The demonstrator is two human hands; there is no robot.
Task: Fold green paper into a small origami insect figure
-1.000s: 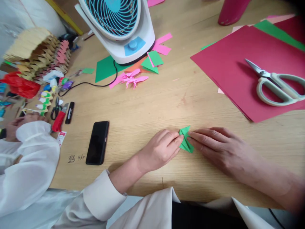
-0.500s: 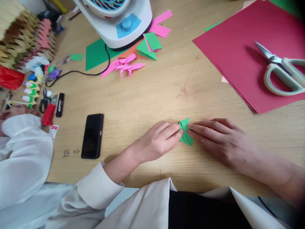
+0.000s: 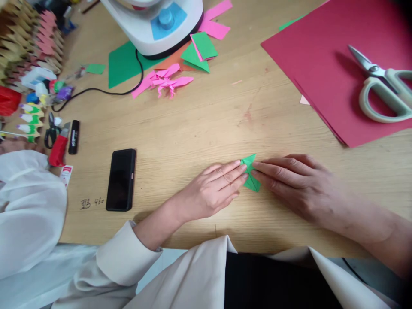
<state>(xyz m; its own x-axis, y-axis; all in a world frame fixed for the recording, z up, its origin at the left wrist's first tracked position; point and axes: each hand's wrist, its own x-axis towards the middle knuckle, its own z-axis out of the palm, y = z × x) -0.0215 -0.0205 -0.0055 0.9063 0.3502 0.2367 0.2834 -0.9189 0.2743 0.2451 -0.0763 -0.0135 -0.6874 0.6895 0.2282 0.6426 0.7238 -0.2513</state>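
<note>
A small folded piece of green origami paper (image 3: 251, 175) lies on the table in front of me, with creases meeting near its middle and pointed corners. My left hand (image 3: 212, 187) comes in from the left, its fingers stretched out and their tips pressing on the paper's left edge. From the other side, my right hand (image 3: 298, 186) lies low over the table with long, straight fingers, and its fingertips touch the paper's right edge. Both thumbs are hidden.
Grey-handled scissors (image 3: 383, 86) lie on red paper sheets (image 3: 317, 64) at right. A black phone (image 3: 121, 180) is left of my hands. Farther back are a pink folded paper figure (image 3: 169, 80) and a white fan base (image 3: 148, 36). Another person's white sleeve (image 3: 30, 189) is at far left.
My left fingers have gone from a bent pinch at the paper's edge to stretched out flat against it. The right hand stays almost the same. The view has shifted slightly.
</note>
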